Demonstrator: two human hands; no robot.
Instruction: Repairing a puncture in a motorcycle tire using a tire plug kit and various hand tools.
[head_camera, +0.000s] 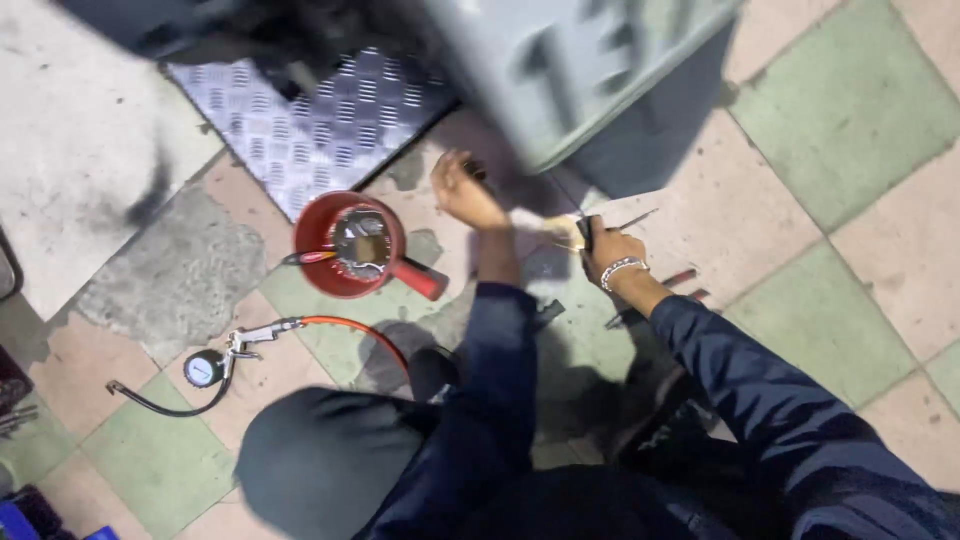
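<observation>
My left hand (463, 192) reaches forward over the tiled floor, its fingers curled on a small dark object (476, 169) close to the foot of a grey box (560, 70). My right hand (612, 252), with a beaded bracelet on the wrist, grips a dark-handled tool (585, 232) just right of the left hand. A thin metal rod (634, 218) lies on the floor beside it. Both arms are in dark blue sleeves. The picture is blurred, so the small object is hard to make out.
A red pot with a handle (318, 262) holds a brush and stands left of my left hand. A pressure gauge with a black hose and orange line (205, 367) lies at the lower left. Ribbed metal plate (320, 120) lies behind. My dark-clad knee (320, 460) fills the bottom.
</observation>
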